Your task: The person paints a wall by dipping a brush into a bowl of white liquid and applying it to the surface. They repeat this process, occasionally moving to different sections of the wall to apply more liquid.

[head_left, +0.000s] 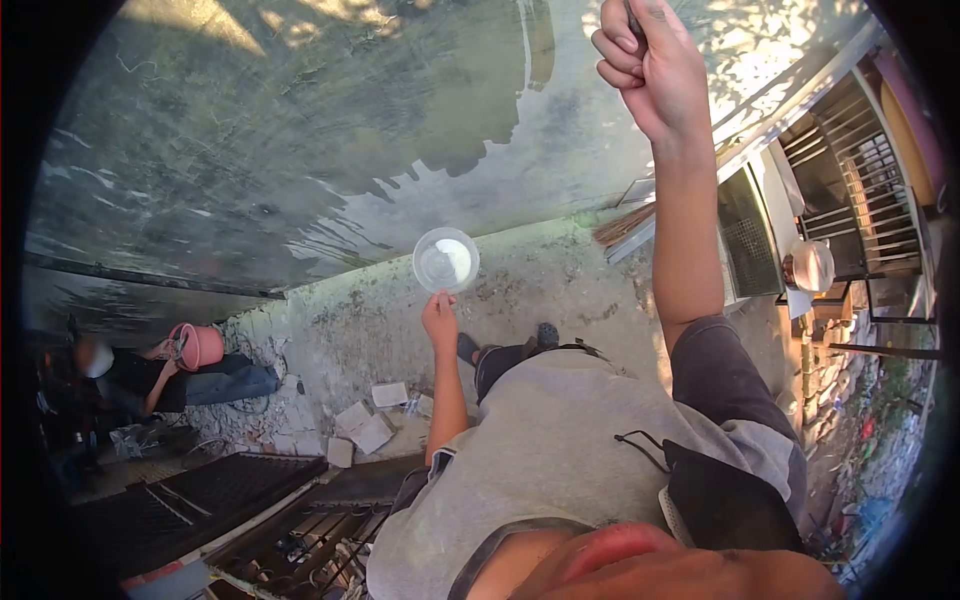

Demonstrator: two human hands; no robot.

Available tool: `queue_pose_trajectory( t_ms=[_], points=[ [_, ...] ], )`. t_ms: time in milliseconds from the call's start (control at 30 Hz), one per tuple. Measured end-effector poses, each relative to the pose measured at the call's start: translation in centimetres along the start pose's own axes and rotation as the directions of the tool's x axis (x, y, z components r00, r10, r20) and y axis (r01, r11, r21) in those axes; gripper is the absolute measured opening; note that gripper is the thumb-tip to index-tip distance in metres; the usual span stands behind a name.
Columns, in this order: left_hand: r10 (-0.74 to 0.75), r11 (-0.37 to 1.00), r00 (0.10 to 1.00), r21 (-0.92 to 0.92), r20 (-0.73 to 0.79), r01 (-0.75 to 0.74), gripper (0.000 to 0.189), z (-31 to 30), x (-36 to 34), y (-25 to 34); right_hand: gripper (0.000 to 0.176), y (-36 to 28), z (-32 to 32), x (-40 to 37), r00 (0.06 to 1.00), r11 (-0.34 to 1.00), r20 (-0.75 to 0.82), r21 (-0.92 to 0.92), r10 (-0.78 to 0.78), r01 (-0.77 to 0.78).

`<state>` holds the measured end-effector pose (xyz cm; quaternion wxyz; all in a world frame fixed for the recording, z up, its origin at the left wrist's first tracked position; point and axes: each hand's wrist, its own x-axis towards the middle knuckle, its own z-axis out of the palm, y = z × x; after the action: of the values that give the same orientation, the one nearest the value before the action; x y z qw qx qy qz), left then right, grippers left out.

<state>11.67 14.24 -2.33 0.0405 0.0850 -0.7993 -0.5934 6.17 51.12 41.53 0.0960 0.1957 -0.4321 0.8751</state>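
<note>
My left hand (440,318) pinches the rim of a round, clear plastic bowl (430,262), which has something white in it. The bowl is held out at the height of my body, over the concrete floor. My right hand (645,70) is raised high, close to the grey wall (420,110), its fingers curled closed. A small dark piece (633,14) shows between thumb and fingers; the frame's top edge cuts it off and its kind cannot be made out. Dark wet-looking patches with ragged, dripping edges cover part of the wall.
At the left another person sits low, holding a pink bucket (203,346). Broken blocks (365,425) and rubble lie on the floor. A broom (625,226) rests near the wall's foot. Barred cages (860,170) and a pot (810,266) stand at the right, dark metal racks (190,500) at lower left.
</note>
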Motion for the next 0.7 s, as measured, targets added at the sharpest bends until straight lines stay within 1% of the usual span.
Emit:
queue_pose_trajectory(
  t_ms=[33,67,100,167,233,267,300,333,400,433,467,500,533,567,600,667,700],
  points=[
    [-0.005,1.0,1.0,0.0,-0.003,0.005,0.033,-0.1,-0.1,-0.3,0.038,-0.4,-0.4,0.2,0.966,0.975,0.257,0.204,0.031,-0.085],
    [0.007,1.0,1.0,0.001,-0.004,-0.007,0.034,-0.2,-0.2,-0.6,0.035,1.3,2.2,0.1,0.971,0.995,-0.233,-0.091,-0.055,0.034],
    [0.018,1.0,1.0,0.002,-0.005,-0.018,0.034,-0.4,-0.4,-1.0,0.035,2.4,1.1,0.3,0.971,0.996,-0.232,-0.089,-0.049,0.029],
    [0.001,0.999,1.0,0.033,-0.01,-0.001,0.034,-1.0,-0.5,-1.7,0.036,7.0,-3.9,0.5,0.976,0.993,-0.207,-0.084,0.061,-0.08],
    [-0.01,0.998,1.0,0.061,-0.019,0.012,0.034,-1.5,-0.8,-1.9,0.035,12.9,-8.9,-1.5,0.918,0.971,-0.334,-0.033,0.214,-0.239],
    [-0.016,0.998,0.999,0.068,-0.036,0.018,0.034,-1.6,-1.0,-1.7,0.035,16.0,-11.2,-2.9,0.873,0.948,-0.396,-0.015,0.285,-0.317],
    [-0.021,0.997,0.998,0.075,-0.053,0.025,0.034,-1.7,-1.2,-1.7,0.036,18.6,-12.7,-5.2,0.834,0.92,-0.438,-0.037,0.336,-0.39],
    [-0.019,0.997,0.998,0.067,-0.063,0.023,0.034,-1.8,-1.1,-1.7,0.034,21.2,-14.0,-7.6,0.776,0.896,-0.508,-0.019,0.374,-0.444],
    [-0.035,0.998,0.997,0.055,-0.069,0.039,0.034,-2.3,-1.4,-2.0,0.032,25.9,-16.0,-12.2,0.643,0.845,-0.596,0.119,0.481,-0.521],
    [-0.042,0.997,0.996,0.057,-0.073,0.046,0.034,-2.4,-1.4,-2.2,0.03,28.2,-17.8,-13.7,0.556,0.796,-0.608,0.232,0.567,-0.558],
    [-0.017,0.998,0.997,0.059,-0.072,0.021,0.034,-2.4,-1.3,-2.4,0.029,30.3,-19.5,-15.5,0.458,0.737,-0.609,0.347,0.648,-0.58],
    [0.01,0.998,0.998,0.062,-0.066,-0.006,0.033,-2.6,-1.6,-2.7,0.029,32.1,-21.6,-17.2,0.448,0.733,-0.612,0.357,0.652,-0.579],
    [0.011,0.998,0.998,0.07,-0.057,-0.007,0.033,-2.7,-1.7,-2.5,0.027,33.8,-24.0,-18.0,0.3,0.615,-0.573,0.499,0.763,-0.611],
    [-0.031,0.996,0.998,0.086,-0.045,0.035,0.034,-2.8,-1.5,-2.0,0.025,34.8,-25.5,-18.0,0.155,0.484,-0.505,0.627,0.849,-0.61],
    [-0.07,0.992,0.997,0.104,-0.035,0.073,0.034,-2.9,-1.1,-1.7,0.025,35.3,-26.0,-17.7,0.161,0.49,-0.504,0.633,0.849,-0.599],
    [-0.047,0.993,0.998,0.108,-0.048,0.052,0.034,-2.9,-0.8,-1.4,0.024,36.1,-26.8,-17.1,0.184,0.508,-0.543,0.538,0.819,-0.672],
    [-0.034,0.994,0.997,0.103,-0.068,0.041,0.034,-3.0,-0.7,-1.6,0.024,35.7,-26.2,-15.8,0.186,0.51,-0.541,0.545,0.82,-0.666]
  ],
)
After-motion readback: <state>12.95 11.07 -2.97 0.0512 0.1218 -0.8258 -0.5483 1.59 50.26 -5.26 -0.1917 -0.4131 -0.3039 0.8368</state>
